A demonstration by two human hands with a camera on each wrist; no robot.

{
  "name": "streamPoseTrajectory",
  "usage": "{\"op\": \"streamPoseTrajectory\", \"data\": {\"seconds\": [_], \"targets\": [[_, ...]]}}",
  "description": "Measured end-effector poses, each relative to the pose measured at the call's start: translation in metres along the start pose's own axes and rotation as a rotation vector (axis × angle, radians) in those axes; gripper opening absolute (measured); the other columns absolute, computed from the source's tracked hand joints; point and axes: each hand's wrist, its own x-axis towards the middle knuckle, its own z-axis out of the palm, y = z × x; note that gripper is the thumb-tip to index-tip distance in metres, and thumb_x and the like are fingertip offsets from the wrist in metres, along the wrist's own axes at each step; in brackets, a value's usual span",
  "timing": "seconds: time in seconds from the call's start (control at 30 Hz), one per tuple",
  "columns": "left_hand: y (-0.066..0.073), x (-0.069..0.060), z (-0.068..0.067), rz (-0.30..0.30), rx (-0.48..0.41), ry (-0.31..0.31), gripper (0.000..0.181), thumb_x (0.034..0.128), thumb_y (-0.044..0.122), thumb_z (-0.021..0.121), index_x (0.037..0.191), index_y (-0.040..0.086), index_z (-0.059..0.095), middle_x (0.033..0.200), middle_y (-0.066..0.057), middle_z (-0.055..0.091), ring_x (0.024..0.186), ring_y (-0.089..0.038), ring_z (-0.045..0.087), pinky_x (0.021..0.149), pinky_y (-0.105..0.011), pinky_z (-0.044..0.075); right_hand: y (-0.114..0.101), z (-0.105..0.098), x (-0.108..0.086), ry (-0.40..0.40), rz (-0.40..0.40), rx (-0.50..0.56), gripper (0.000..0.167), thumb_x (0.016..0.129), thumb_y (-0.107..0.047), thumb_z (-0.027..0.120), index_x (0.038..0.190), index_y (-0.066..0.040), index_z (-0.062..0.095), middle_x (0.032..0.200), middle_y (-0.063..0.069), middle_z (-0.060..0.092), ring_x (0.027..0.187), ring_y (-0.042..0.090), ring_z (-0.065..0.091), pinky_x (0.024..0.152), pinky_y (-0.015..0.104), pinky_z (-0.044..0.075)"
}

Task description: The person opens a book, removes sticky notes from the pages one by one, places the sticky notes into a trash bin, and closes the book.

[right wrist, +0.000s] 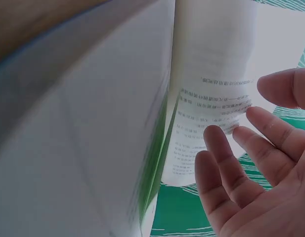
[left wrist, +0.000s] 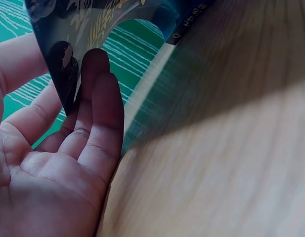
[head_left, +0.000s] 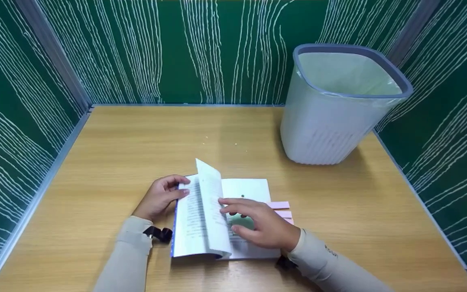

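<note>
An open book (head_left: 191,227) lies near the table's front edge, with one leaf (head_left: 213,207) standing up between its two sides. The left hand (head_left: 162,196) grips the book's left edge, thumb on the page; in the left wrist view its fingers (left wrist: 108,108) are behind the dark cover (left wrist: 53,44). Over the right page the right hand (head_left: 260,223) has its fingertips at the raised leaf. The right wrist view shows that hand (right wrist: 261,182) with spread fingers beside the printed page (right wrist: 211,98). Pink tabs (head_left: 280,205) stick out at the book's right edge.
A light bin (head_left: 326,125) with a grey rim and a liner stands at the table's back right. Small pale specks (head_left: 236,144) lie on the wooden table (head_left: 136,142) behind the book. Green panels (head_left: 172,52) with white wavy lines enclose the back and sides.
</note>
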Motion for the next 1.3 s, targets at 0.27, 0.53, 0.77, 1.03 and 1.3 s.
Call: {"op": "streamPoseTrajectory", "data": {"seconds": [0.27,0.53,0.77,1.03,1.3], "targets": [[0.000,0.002,0.001,-0.014,-0.099,0.044,0.022,0.1024,0.015,0.064,0.114,-0.001,0.072,0.111,-0.009,0.076,0.100,-0.020,0.072,0.088,-0.031,0.060,-0.005,0.006,0.004,-0.068,-0.029,-0.095,0.040,0.099,-0.022,0.067,0.139,-0.023,0.063,0.157,-0.005,0.051,0.142,0.014,0.051,0.114,0.046,0.045],[0.003,-0.002,0.000,0.036,-0.181,-0.024,0.036,0.1073,0.031,0.056,0.111,-0.001,0.073,0.109,-0.011,0.077,0.097,-0.018,0.072,0.086,-0.030,0.059,-0.010,0.009,0.008,-0.083,-0.046,-0.131,0.041,0.097,-0.023,0.068,0.139,-0.023,0.064,0.157,-0.005,0.050,0.134,0.012,0.055,0.105,0.037,0.050],[0.002,-0.004,-0.001,0.005,-0.059,-0.005,0.036,0.0973,0.016,0.072,0.125,-0.006,0.067,0.113,-0.012,0.073,0.099,-0.021,0.070,0.086,-0.033,0.060,-0.013,0.007,0.008,-0.110,-0.024,-0.138,0.046,0.098,-0.026,0.068,0.143,-0.025,0.061,0.160,-0.007,0.046,0.137,0.012,0.052,0.108,0.041,0.048],[-0.003,-0.003,-0.002,-0.002,-0.084,-0.011,0.038,0.0956,0.003,0.070,0.130,-0.006,0.058,0.118,-0.014,0.067,0.104,-0.023,0.067,0.090,-0.033,0.059,-0.009,-0.001,0.000,-0.109,0.017,-0.148,0.054,0.093,-0.025,0.076,0.144,-0.027,0.059,0.162,-0.004,0.045,0.141,0.018,0.048,0.114,0.067,0.037],[-0.002,0.001,-0.002,0.007,-0.123,-0.015,0.066,0.0938,-0.006,0.066,0.152,-0.003,0.035,0.124,-0.020,0.066,0.098,-0.021,0.071,0.079,-0.029,0.060,0.005,-0.007,-0.019,-0.102,0.133,-0.118,0.062,0.084,-0.031,0.087,0.140,-0.024,0.063,0.162,-0.002,0.044,0.151,0.024,0.038,0.123,0.052,0.032]]}}
